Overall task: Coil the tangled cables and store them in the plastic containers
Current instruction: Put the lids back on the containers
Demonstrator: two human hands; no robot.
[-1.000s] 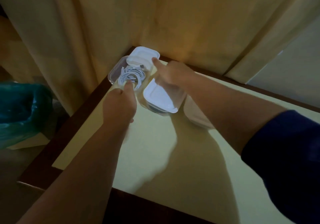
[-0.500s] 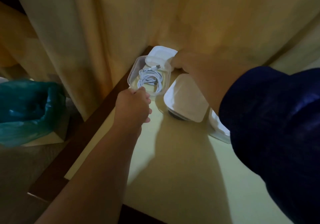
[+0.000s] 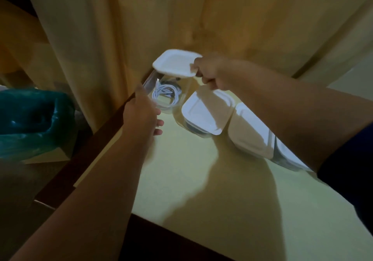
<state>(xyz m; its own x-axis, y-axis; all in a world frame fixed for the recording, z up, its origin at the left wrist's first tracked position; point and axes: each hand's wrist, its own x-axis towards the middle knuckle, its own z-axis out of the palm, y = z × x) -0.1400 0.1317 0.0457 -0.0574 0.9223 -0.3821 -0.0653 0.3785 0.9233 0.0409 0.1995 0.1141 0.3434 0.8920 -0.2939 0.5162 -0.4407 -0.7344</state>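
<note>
While gripped: lid point(image 3: 175, 63) beside fingers point(image 3: 198, 71).

A white coiled cable point(image 3: 165, 93) lies in a clear container point(image 3: 150, 83) at the pale yellow desk's point(image 3: 201, 180) far-left corner, under a white lid point(image 3: 173, 63). Dark brown desk edging point(image 3: 105, 127); tan curtain point(image 3: 121, 28); teal bag point(image 3: 30, 119); navy sleeve point(image 3: 351, 159).

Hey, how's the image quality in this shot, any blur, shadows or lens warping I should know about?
Head view: dim, warm light; the white lid in the right hand is smeared by motion blur, as are the left hand fingers at the clear container; both arms cast hard shadows across the yellow tabletop; the wide-angle lens bows the curtain and table edges.
</note>
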